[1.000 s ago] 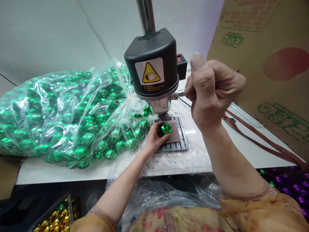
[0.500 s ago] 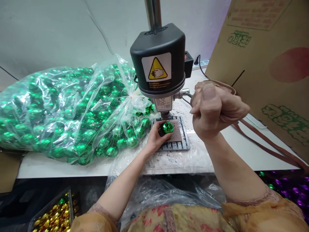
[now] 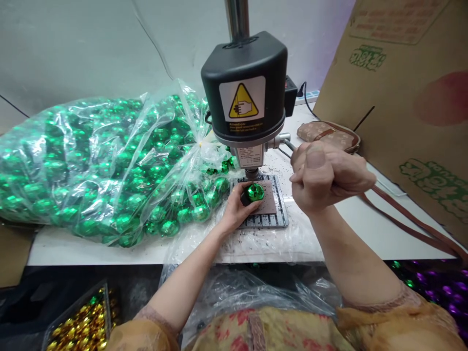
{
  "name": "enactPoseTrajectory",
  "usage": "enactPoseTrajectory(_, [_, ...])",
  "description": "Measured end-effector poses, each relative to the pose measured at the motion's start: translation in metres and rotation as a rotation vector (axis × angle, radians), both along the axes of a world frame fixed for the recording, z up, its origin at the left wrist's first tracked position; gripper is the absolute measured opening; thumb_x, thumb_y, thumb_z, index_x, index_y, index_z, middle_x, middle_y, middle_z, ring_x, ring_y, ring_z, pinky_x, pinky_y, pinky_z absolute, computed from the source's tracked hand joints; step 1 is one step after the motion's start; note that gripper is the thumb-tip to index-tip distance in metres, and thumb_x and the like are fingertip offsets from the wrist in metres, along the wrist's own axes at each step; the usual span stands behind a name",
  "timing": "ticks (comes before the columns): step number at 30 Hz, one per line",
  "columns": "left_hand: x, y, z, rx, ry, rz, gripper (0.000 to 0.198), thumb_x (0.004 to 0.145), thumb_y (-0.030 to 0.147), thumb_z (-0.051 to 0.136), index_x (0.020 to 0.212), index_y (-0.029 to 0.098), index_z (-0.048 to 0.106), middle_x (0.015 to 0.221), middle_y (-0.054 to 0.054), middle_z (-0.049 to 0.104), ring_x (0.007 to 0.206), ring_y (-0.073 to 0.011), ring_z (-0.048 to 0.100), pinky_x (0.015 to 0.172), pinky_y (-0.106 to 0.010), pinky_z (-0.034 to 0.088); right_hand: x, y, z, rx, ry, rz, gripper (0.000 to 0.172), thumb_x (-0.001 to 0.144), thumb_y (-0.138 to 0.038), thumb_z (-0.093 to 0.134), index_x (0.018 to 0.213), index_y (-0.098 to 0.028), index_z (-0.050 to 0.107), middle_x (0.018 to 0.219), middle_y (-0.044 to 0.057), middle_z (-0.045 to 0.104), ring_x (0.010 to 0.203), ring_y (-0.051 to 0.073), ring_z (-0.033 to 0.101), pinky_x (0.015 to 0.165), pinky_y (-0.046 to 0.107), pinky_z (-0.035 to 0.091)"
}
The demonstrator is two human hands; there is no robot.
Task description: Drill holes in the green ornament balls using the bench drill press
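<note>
In the head view, the left hand [image 3: 236, 207] is grasping a green ball [image 3: 256, 192], thumb and fingers curling round its near and far sides. The ball is sitting over the pad [image 3: 269, 201] on the base [image 3: 282, 220], just below the chuck [image 3: 251, 173] of the drill [image 3: 244, 87]. The right hand [image 3: 329, 170] is clenching in a fist at the lever [image 3: 288, 144], apparently gripping it.

This one ball seems to be in mid-handling: it is lying under the drill, not yet set aside. Dark specks [image 3: 281, 171] are littering the bench [image 3: 303, 234], suggesting that drilling has been done here. Many green balls are filling the tied bag [image 3: 98, 161] on the left; whether those are finished or waiting, I cannot tell.

The fist is hiding the lever's far end and covering part of the purse [image 3: 321, 132]. The bit is too small to make out, so its contact with the ball is staying uncertain. The frame is cutting off the carton [image 3: 395, 107], gold balls [image 3: 76, 324] and purple balls [image 3: 444, 287].
</note>
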State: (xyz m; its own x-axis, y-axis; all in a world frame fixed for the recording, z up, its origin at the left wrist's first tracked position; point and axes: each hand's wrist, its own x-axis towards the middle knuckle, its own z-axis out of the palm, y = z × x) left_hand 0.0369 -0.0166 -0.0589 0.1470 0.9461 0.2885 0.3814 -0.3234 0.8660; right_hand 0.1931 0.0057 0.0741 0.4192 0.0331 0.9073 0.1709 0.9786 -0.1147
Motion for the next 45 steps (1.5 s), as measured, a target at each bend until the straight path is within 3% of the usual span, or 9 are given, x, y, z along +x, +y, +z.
enactPoseTrajectory(17, [0.0,0.0,0.0,-0.006,-0.012,0.0,0.054,0.076,0.031,0.082,0.123,0.02,0.058,0.12,-0.011,0.068,0.113,-0.027,0.065,0.099,-0.042,0.05,0.007,-0.001,-0.018,0.08,-0.135,0.045,0.045,0.082,-0.006,0.058,0.049,-0.017,0.03,0.043,-0.009,0.032,0.034,0.002,0.034,0.036,0.023,0.028])
enactPoseTrajectory(22, [0.003,0.001,0.002,-0.002,0.011,0.045,0.052,0.075,0.03,0.082,0.12,0.02,0.059,0.117,-0.009,0.068,0.111,-0.0258,0.065,0.098,-0.041,0.051,-0.001,-0.01,0.019,-0.141,0.017,0.071,0.049,0.089,-0.018,0.06,0.046,-0.016,0.037,0.042,-0.008,0.032,0.036,0.001,0.033,0.038,0.025,0.021])
enactPoseTrajectory(27, [0.006,-0.024,0.006,0.071,0.066,0.176,0.046,0.074,0.028,0.081,0.112,0.02,0.058,0.108,-0.007,0.067,0.101,-0.0236,0.065,0.09,-0.039,0.053,-0.001,-0.007,0.052,-0.32,-0.017,0.02,0.047,0.092,-0.03,0.06,0.05,-0.018,0.043,0.045,-0.007,0.037,0.041,0.001,0.031,0.045,0.026,0.03])
enactPoseTrajectory(29, [0.004,-0.047,0.004,0.136,0.102,0.116,0.046,0.074,0.028,0.081,0.112,0.02,0.056,0.107,-0.007,0.066,0.1,-0.023,0.065,0.087,-0.038,0.054,0.001,-0.003,0.051,-0.329,-0.043,-0.01,0.047,0.094,-0.036,0.057,0.052,-0.019,0.043,0.047,-0.006,0.037,0.042,0.001,0.032,0.045,0.026,0.032])
enactPoseTrajectory(32, [-0.002,-0.083,0.001,0.23,0.146,-0.154,0.049,0.077,0.031,0.079,0.118,0.022,0.054,0.113,-0.009,0.066,0.105,-0.0242,0.066,0.089,-0.039,0.054,0.002,0.001,0.046,-0.333,-0.044,-0.005,0.048,0.094,-0.042,0.055,0.053,-0.019,0.044,0.048,-0.006,0.038,0.042,0.002,0.033,0.046,0.026,0.034])
enactPoseTrajectory(35, [-0.011,-0.097,0.005,0.303,0.181,-0.35,0.056,0.08,0.042,0.078,0.126,0.022,0.053,0.121,-0.011,0.066,0.116,-0.0281,0.063,0.097,-0.044,0.052,0.0,0.002,0.046,-0.31,-0.012,0.02,0.05,0.093,-0.043,0.057,0.052,-0.02,0.041,0.045,-0.007,0.035,0.04,0.002,0.03,0.045,0.026,0.032])
enactPoseTrajectory(37, [-0.02,-0.083,0.013,0.323,0.202,-0.287,0.045,0.089,0.045,0.068,0.126,0.022,0.055,0.121,-0.011,0.066,0.117,-0.0281,0.062,0.099,-0.045,0.051,-0.001,0.002,0.047,-0.285,0.008,0.045,0.05,0.091,-0.041,0.061,0.051,-0.02,0.04,0.044,-0.007,0.035,0.039,0.002,0.028,0.043,0.027,0.029])
enactPoseTrajectory(40, [-0.035,-0.027,0.027,0.302,0.273,0.014,0.021,0.098,0.032,0.051,0.113,0.023,0.063,0.11,-0.01,0.068,0.107,-0.0265,0.063,0.098,-0.044,0.049,-0.002,0.003,0.049,-0.252,0.039,0.092,0.048,0.089,-0.035,0.065,0.049,-0.02,0.042,0.043,-0.007,0.036,0.037,0.002,0.028,0.041,0.027,0.025])
enactPoseTrajectory(45, [-0.052,0.088,0.032,0.126,0.335,0.239,0.007,0.082,0.02,0.067,0.075,0.021,0.063,0.087,-0.012,0.067,0.104,-0.0334,0.06,0.101,-0.048,0.046,-0.003,0.004,0.049,-0.211,0.066,0.155,0.047,0.089,-0.027,0.065,0.048,-0.018,0.044,0.041,-0.007,0.037,0.036,0.002,0.028,0.04,0.026,0.024])
